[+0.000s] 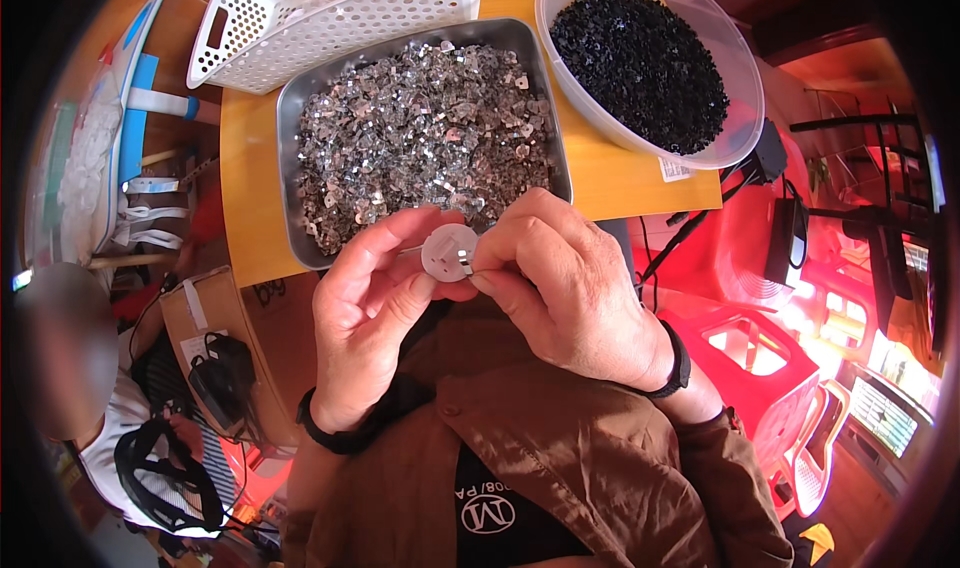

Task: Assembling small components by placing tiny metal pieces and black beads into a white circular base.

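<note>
My left hand (367, 308) holds a round white plastic disc (447, 255) between thumb and fingers, its flat face turned up. Small slots or recesses mark that face. At the disc's right edge my right hand (565, 278) pinches a small shiny metal piece (464, 258) between thumb and forefinger, touching or very near the disc. Part of the piece is hidden by the fingertips. Just beyond both hands is a grey metal tray (287, 168) heaped with many small silvery metal pieces (420, 128).
A clear plastic tub (745, 118) of small black parts (640, 68) stands at the far right of the yellow table (250, 208). Behind the tray is a white perforated basket (340, 18). Red plastic stools (760, 368) stand at right; another person (130, 458) is at left beside a cardboard box (190, 318).
</note>
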The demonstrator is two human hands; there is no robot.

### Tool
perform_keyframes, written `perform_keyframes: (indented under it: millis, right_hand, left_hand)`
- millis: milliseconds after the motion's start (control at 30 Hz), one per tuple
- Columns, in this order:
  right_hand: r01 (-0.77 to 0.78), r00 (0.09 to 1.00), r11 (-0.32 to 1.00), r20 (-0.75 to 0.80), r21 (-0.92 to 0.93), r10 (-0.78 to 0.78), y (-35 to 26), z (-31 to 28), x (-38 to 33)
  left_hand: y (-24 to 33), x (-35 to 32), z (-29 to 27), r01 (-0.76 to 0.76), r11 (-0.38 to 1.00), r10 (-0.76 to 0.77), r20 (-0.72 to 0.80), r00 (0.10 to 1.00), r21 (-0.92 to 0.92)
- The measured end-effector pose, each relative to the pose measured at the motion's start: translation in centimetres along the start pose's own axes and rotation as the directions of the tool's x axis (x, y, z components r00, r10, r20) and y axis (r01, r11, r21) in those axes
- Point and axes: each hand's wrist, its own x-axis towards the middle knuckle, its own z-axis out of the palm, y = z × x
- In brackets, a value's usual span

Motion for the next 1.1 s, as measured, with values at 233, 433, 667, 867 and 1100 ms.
perform_keyframes:
  millis: [233,433,667,867,1100]
  right_hand:
    - [0.0,1.0,0.99,0.012,-0.144,0.002,-0.8,-0.2,0.2]
    - [-0.021,1.0,0.972,-0.001,-0.234,0.021,-1.3,0.1,0.2]
    - [-0.17,0.985,0.984,-0.04,-0.043,0.169,-1.0,0.8,-0.3]
    - [-0.3,0.953,0.935,0.014,0.19,0.303,-1.1,-0.1,-0.1]
    - [0.032,0.99,0.999,-0.141,0.033,-0.027,0.7,-0.3,-0.9]
  left_hand:
    - [-0.5,0.0,0.0,-0.103,0.993,0.101,0.042,0.994,0.058]
    - [-0.7,0.0,0.5,-0.184,0.97,0.181,0.03,0.983,0.158]
    - [-1.0,-0.1,0.7,-0.212,0.952,0.213,0.022,0.977,0.221]
    - [-0.7,-0.2,0.0,-0.102,0.993,0.098,0.068,0.993,0.058]
    - [0.0,-0.3,0.1,0.038,0.996,-0.032,0.071,0.997,-0.081]
